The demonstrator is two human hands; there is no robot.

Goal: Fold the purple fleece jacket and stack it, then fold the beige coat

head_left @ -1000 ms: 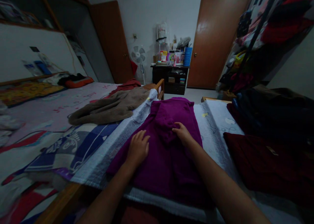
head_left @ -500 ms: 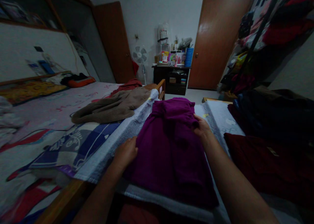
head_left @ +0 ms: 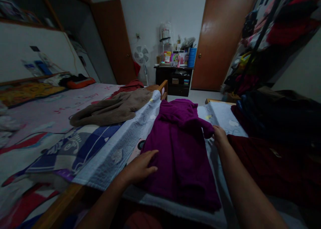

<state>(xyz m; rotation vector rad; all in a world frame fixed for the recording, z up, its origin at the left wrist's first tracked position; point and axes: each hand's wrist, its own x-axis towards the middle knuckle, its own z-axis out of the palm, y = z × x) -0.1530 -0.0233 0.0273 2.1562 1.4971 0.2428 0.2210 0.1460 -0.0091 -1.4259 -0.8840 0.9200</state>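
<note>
The right grip (head_left: 218,136) is pinched on the sleeve end of the purple garment (head_left: 178,148); the left grip (head_left: 154,160), fingers apart, is over its left edge. The garment lies at centre on pale-blue cloth (head_left: 105,162). A dark cabinet (head_left: 173,90) stands at twelve o'clock, a fan (head_left: 141,55) at eleven; brown clothing (head_left: 115,108) lies at ten, maroon clothing (head_left: 271,165) at three.

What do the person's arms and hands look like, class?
The left hand and right hand are ungloved. Both forearms are bare, with no sleeves, watch or bracelet in view. Dim light hides whether any small ring is worn.
</note>
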